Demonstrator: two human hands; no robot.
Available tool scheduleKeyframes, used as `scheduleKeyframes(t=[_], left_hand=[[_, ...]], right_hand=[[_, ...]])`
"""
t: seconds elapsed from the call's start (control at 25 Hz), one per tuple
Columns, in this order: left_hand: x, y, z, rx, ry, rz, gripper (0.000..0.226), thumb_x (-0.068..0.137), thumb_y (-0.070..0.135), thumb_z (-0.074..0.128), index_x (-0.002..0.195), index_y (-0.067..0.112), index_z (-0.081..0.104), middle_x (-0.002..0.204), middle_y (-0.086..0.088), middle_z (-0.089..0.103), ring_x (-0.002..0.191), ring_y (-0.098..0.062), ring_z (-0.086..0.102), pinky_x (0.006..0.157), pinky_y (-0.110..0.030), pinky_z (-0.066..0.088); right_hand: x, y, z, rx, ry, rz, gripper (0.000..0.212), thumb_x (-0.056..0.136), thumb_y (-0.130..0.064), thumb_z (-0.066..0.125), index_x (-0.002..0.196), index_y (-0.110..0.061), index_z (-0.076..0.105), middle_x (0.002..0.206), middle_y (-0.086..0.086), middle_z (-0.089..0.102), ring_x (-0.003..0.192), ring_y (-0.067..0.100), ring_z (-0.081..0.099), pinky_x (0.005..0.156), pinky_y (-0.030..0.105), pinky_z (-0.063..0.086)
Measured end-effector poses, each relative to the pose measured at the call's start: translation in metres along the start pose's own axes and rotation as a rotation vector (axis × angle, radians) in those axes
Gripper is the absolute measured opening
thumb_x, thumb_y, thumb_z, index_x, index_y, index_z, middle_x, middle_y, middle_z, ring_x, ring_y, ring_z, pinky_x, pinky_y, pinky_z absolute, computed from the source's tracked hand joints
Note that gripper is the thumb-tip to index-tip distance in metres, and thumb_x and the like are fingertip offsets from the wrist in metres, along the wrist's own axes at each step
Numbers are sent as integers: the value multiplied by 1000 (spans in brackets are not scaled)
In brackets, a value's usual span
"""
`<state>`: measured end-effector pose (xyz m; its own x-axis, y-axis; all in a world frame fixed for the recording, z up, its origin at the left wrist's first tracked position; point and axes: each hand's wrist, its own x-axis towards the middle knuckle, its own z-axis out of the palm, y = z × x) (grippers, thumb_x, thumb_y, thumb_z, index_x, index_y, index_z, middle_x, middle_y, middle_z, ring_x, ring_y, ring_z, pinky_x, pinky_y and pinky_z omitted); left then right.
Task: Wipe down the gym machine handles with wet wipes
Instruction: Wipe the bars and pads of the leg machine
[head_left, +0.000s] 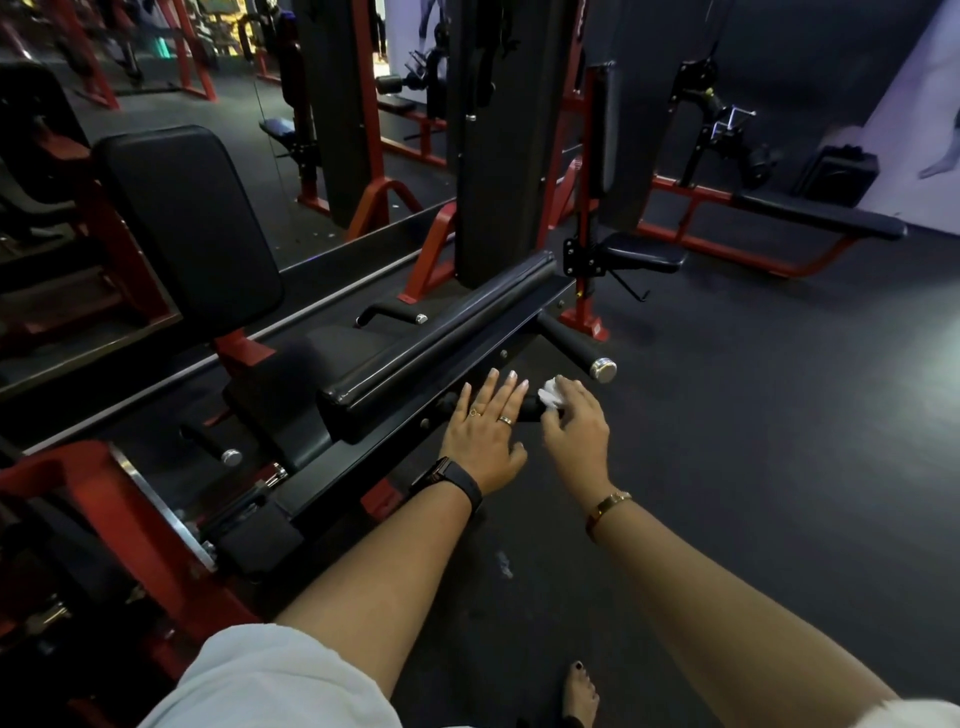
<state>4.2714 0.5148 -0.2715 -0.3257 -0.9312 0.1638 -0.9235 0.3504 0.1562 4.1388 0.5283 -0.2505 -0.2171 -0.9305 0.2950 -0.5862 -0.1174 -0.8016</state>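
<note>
Both hands are down at the side of the leg machine. The left hand (485, 426) lies flat, fingers straight and a little spread, palm down where the near handle (531, 408) comes out of the black beam (395, 441). It grips nothing and simply rests there, with rings on two of its fingers and a dark watch (457, 480) on the wrist.

The right hand (574, 421) has the white wipe (553, 396). Its fingers are curled over the bunched cloth and press it onto the outer end of that short black handle. Only a small stretch of the grip shows between the two hands, and its tip is hidden under the right hand. A gold bracelet (608, 506) sits on the right wrist.

Just beyond the wipe, a second handle (571, 348) juts out from the same beam, and its shiny metal cap (602, 369) catches the light. Neither hand touches it.

Above the beam runs a long black roll pad (441, 338), and to the left the padded backrest (192, 223) stands upright on its red frame. Down below is dark rubber floor (753, 467), with a foot (579, 691) with dark-painted nails at the bottom edge.
</note>
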Motion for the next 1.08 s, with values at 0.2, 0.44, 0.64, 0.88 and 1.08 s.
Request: scheduleKeyframes(t=[0.2,0.44,0.64,0.88,1.08], left_hand=[[2,11,4,-77,119,-12,73,83,40,21,152,17,16,160,-3,10,143,-15,-16,117,-40,-11],[23,38,-5,-20,99,107,80,78,44,7,152,17,19,160,-1,12,148,-16,-6,117,-41,-13],[53,64,-15,-55,42,14,62,97,38,24,153,16,10,161,-2,4,148,-15,-8,119,-41,-9],[71,89,-13,-26,-28,-147,65,98,24,34,153,13,1,161,-3,1,147,-16,-9,120,-42,-3],[76,100,-14,-29,-22,-310,65,97,21,34,153,13,2,161,-2,1,147,-16,-8,120,-43,-4]], right_hand=[[13,-4,-16,115,-70,367,17,90,-27,58,100,-17,66,89,-3,64,85,14,59,67,20,42],[5,13,-39,96,156,397,16,93,-14,51,89,-12,67,79,2,63,72,15,53,52,21,33],[53,30,-58,237,292,405,33,92,-6,47,119,-17,61,112,4,62,90,14,59,68,17,44],[85,52,-49,-106,-104,-40,43,94,0,44,136,-4,46,139,12,46,129,22,41,103,21,29],[102,78,-53,-436,-340,-550,54,87,-3,61,138,0,43,143,17,41,136,31,34,115,38,26]])
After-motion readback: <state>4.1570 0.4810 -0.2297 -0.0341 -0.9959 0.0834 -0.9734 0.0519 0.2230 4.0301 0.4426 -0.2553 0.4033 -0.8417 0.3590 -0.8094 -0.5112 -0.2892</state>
